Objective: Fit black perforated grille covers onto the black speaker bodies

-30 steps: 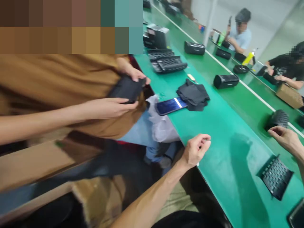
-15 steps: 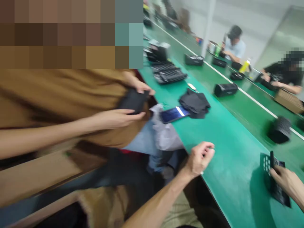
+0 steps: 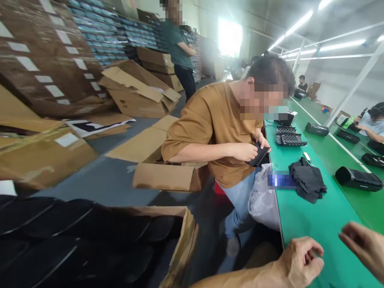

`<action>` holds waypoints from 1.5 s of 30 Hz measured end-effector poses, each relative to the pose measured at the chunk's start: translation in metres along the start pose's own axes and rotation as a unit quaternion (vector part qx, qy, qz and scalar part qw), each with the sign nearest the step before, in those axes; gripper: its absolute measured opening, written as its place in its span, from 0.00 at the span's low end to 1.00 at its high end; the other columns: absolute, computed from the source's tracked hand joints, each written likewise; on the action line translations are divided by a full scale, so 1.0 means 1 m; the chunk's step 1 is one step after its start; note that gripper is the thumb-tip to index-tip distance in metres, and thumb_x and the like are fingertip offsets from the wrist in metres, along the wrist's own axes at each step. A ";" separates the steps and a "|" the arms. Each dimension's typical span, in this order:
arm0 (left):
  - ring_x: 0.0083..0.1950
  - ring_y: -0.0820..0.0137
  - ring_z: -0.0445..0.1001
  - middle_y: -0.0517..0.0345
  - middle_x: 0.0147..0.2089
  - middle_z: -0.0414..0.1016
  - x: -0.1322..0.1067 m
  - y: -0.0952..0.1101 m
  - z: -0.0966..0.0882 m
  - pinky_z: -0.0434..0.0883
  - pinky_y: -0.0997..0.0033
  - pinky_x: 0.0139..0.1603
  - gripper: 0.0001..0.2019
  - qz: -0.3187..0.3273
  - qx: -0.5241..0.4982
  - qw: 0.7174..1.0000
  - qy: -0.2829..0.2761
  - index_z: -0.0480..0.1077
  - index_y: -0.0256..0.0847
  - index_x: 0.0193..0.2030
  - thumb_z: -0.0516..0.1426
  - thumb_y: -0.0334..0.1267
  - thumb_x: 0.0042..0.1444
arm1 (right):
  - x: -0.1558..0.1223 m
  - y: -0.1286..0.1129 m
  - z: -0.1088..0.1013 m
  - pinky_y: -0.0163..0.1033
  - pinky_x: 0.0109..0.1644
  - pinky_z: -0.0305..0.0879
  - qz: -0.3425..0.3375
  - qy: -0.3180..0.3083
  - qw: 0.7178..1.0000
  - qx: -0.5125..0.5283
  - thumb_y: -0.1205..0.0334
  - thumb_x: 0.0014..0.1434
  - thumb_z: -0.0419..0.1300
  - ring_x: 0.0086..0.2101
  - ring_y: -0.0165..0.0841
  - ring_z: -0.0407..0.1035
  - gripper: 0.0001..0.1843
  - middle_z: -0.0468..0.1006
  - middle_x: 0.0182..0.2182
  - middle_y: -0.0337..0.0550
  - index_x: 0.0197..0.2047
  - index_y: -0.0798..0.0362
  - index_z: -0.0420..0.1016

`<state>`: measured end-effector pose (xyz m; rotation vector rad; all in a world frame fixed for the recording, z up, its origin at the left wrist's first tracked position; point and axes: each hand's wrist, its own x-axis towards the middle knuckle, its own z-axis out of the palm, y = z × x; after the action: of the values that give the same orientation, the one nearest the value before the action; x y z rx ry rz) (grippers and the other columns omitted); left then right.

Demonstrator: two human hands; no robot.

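Note:
My left hand rests at the near edge of the green belt table, fingers curled into a loose fist; what is inside does not show. My right hand hovers over the belt at the lower right, blurred, its fingers stretched toward the left with nothing seen in it. The two hands are a short gap apart. Beside me a seated person in a brown shirt holds a flat black piece in both hands.
On the belt lie a pile of black cloth, a phone, stacked black grilles and black speakers. A plastic bag hangs at the edge. Cardboard boxes and an open box of black parts crowd the floor on the left. Other people work farther off.
The view has swung up and to the left, off the belt. My right hand no longer shows the black grille it held. My left hand stays curled at the belt's edge.

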<state>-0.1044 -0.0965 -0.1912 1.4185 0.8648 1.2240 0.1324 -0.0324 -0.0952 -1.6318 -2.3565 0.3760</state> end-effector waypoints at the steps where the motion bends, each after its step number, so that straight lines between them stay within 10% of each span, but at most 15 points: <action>1: 0.30 0.73 0.71 0.55 0.34 0.79 0.001 -0.001 0.000 0.68 0.76 0.32 0.13 -0.001 -0.004 1.000 -0.001 0.83 0.38 0.42 0.64 0.36 0.48 | 0.035 -0.006 -0.002 0.42 0.30 0.68 0.004 0.018 1.000 -0.007 0.32 0.64 0.56 0.24 0.38 0.70 0.25 0.75 0.23 0.39 0.30 0.43 0.76; 6: 0.28 0.73 0.71 0.53 0.34 0.81 0.006 -0.024 0.001 0.68 0.78 0.28 0.16 -0.008 -0.008 1.000 -0.028 0.84 0.38 0.44 0.64 0.37 0.47 | 0.195 -0.020 0.014 0.42 0.42 0.71 0.026 0.039 0.997 -0.059 0.47 0.65 0.61 0.35 0.39 0.76 0.15 0.82 0.34 0.44 0.36 0.48 0.81; 10: 0.29 0.74 0.72 0.53 0.35 0.81 0.008 -0.047 0.003 0.69 0.79 0.29 0.15 -0.008 -0.012 0.999 -0.049 0.84 0.39 0.44 0.67 0.40 0.48 | 0.244 -0.003 0.032 0.46 0.48 0.75 0.053 0.017 0.995 -0.084 0.50 0.71 0.65 0.40 0.37 0.77 0.14 0.81 0.42 0.44 0.46 0.53 0.80; 18: 0.32 0.70 0.77 0.50 0.37 0.80 0.009 -0.062 0.007 0.72 0.78 0.29 0.19 0.009 0.008 0.994 -0.105 0.81 0.39 0.45 0.69 0.52 0.57 | 0.258 0.033 0.036 0.48 0.49 0.77 0.120 0.001 0.988 -0.100 0.50 0.73 0.65 0.42 0.37 0.78 0.16 0.81 0.46 0.45 0.52 0.54 0.78; 27: 0.31 0.71 0.77 0.50 0.36 0.80 0.007 -0.063 0.010 0.75 0.77 0.32 0.15 0.020 0.012 0.994 -0.105 0.81 0.38 0.44 0.68 0.48 0.58 | 0.258 0.019 0.049 0.48 0.51 0.73 -0.010 -0.035 0.995 -0.094 0.51 0.70 0.67 0.44 0.37 0.75 0.13 0.80 0.44 0.44 0.45 0.53 0.80; 45: 0.36 0.69 0.80 0.48 0.42 0.83 0.006 -0.065 0.010 0.77 0.77 0.37 0.14 0.000 0.016 0.993 -0.120 0.82 0.37 0.48 0.67 0.42 0.58 | 0.273 0.010 0.022 0.42 0.42 0.77 0.059 -0.021 0.998 -0.014 0.49 0.73 0.65 0.36 0.34 0.76 0.16 0.80 0.39 0.40 0.46 0.55 0.79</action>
<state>-0.0867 -0.0794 -0.2523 1.5542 0.7195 1.0171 0.0402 0.2257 -0.1037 -1.7987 -2.3106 0.4054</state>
